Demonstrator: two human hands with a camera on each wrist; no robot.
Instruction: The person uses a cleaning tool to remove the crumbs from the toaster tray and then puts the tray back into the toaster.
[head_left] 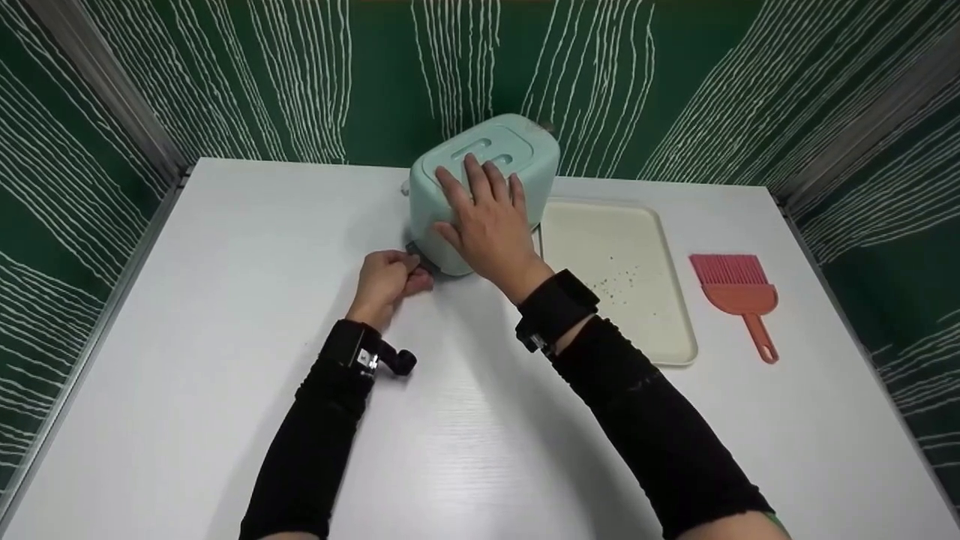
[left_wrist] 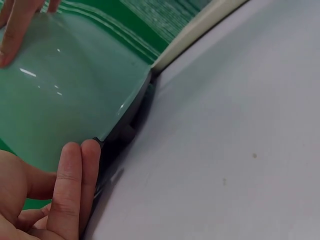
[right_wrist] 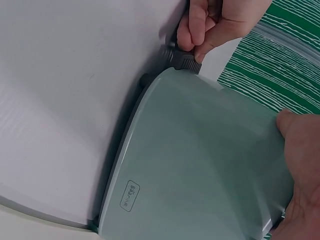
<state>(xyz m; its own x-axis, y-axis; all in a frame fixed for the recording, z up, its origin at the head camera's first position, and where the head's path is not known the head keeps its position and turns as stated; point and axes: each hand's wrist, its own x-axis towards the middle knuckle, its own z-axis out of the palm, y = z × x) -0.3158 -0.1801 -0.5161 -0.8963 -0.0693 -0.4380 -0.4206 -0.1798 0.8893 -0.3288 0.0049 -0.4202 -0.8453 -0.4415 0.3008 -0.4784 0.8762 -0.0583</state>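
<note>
A mint-green toaster (head_left: 534,176) stands near the back of the white table. My right hand (head_left: 495,229) lies on it with spread fingers, the fingertips by the slots and the thumb on the near side. At the toaster's lower left end, my left hand (head_left: 382,281) pinches a dark grey ribbed tab (right_wrist: 187,62), which looks like the crumb tray's handle. The left wrist view shows two fingers of that hand at the toaster's bottom edge, over a dark gap above the table. How far the tab reaches under the toaster is hidden.
Right of the toaster lies a cream tray (head_left: 664,300) with dark crumbs (head_left: 619,281) scattered on it. Farther right is a small hand brush (head_left: 741,300) with pink bristles. Green walls with white lines stand behind and at both sides of the table (head_left: 247,247).
</note>
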